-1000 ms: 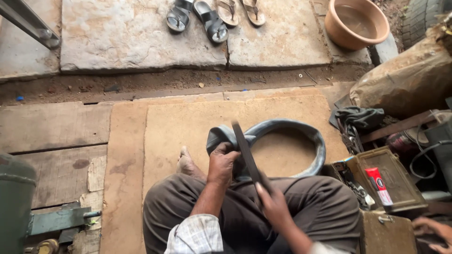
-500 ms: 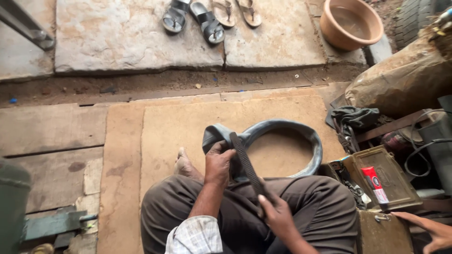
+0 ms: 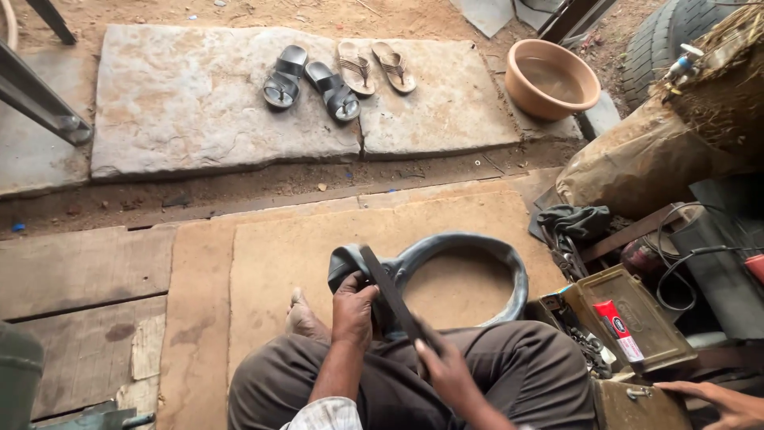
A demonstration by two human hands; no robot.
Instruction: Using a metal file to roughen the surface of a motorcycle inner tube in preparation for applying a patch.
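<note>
The tube (image 3: 446, 263), lying on the mat (image 3: 302, 239) just beyond the knees, is pinned at its folded end by the left hand (image 3: 352, 309) while a flat file (image 3: 391, 291) is gripped in the right hand (image 3: 446, 368), so roughening seems in hand and a steady stroke is called for.

A roadside tyre-repair workshop: a rubber inner tube (image 3: 469, 263) on the mat, an open metal toolbox (image 3: 637, 318), a tyre (image 3: 664, 32) standing nearby

The inner tube (image 3: 469, 255) looks like dull grey-black rubber, the flat file (image 3: 391, 295) dark matt metal, the board (image 3: 318, 239) under them rough, dusty wood.
</note>
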